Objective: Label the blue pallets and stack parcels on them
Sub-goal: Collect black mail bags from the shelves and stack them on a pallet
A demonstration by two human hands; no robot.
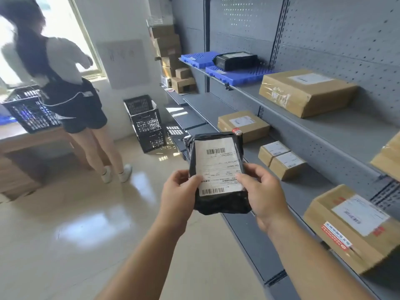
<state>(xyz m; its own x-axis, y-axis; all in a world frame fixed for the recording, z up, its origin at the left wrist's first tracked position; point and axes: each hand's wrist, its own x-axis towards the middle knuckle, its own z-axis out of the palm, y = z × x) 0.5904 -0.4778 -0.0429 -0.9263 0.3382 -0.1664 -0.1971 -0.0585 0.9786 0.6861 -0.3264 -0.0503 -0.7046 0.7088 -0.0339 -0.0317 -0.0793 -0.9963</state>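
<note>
The fingers [195,180] of my left hand [179,193] and my right hand [260,191] are curled round the lower end of a flat black plastic mailer parcel [216,205]. My thumbs press on its white barcoded shipping label [218,163], and the other fingers are hidden behind it. I hold the parcel in the air at the centre of the frame, label up, in front of the grey metal shelving [337,135] that fills the right side. Well apart from it, in the upper middle of the frame, the nearer blue plastic pallet [242,75] and the farther blue plastic pallet [194,58] lie side by side on the upper shelf. A black wrapped parcel [236,59] rests on them where they meet. Just right of the nearer pallet, on the same shelf, sits a large brown cardboard box [303,94] with a white label. On the shelf below I see a medium brown cardboard box [242,125], then two small brown boxes [286,164] touching each other. At the lower right is a taped brown carton [355,230] with red-and-white stickers. Two black plastic crates [147,126] stand stacked on the glossy floor [86,213] at centre left. In the upper left another person [60,87] stands, back to me, at a wooden worktop [32,139] that carries a third black crate [30,114].
</note>
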